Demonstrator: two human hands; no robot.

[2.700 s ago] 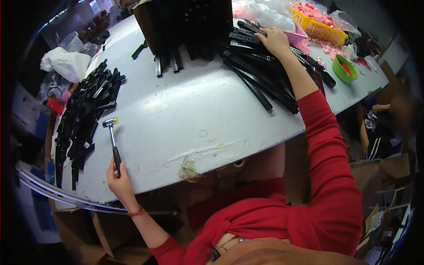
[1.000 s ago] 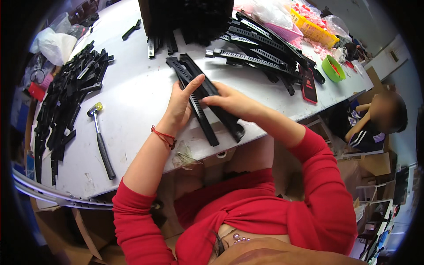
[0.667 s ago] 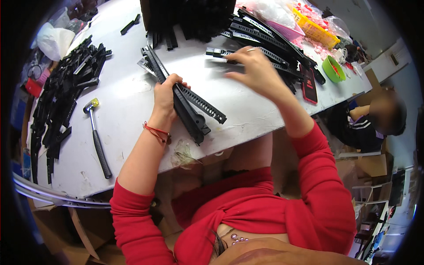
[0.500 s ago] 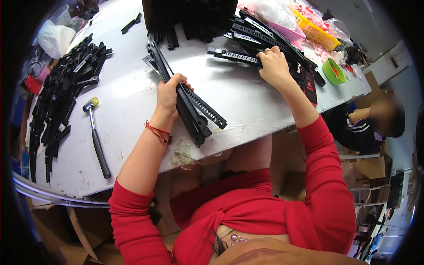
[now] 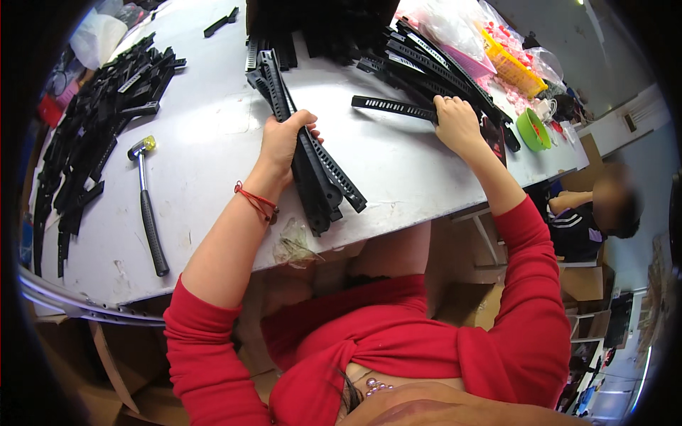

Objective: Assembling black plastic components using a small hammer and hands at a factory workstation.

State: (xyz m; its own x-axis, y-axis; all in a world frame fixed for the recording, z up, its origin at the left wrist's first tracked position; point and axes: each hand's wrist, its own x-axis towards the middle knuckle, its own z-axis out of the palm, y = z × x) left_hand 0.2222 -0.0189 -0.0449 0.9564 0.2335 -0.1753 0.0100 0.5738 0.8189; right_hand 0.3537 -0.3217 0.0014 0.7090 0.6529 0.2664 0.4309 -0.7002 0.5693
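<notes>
Several long black slotted plastic strips (image 5: 317,186) lie bundled in my left hand (image 5: 283,145), its fingers wrapped round their middle. The bundle slants above the table, its lower ends near the front edge. At the right, my right hand (image 5: 458,126) grips the end of a single black slotted strip (image 5: 393,106), which points left toward the bundle. Just behind that hand is a heap of similar black strips (image 5: 419,62). My right fingertips are partly hidden behind the back of the hand.
A large pile of black parts (image 5: 92,142) covers the table's left side, with a hammer (image 5: 147,213) beside it. A green bowl (image 5: 533,129) and a yellow basket (image 5: 513,69) stand at the right. Crumpled clear plastic (image 5: 293,243) lies at the front edge. Another person (image 5: 579,226) sits at the right.
My right hand has drawn back slightly, and the slotted strip in it now stands apart from the heap. The bundle in my left hand has turned a little more upright.
</notes>
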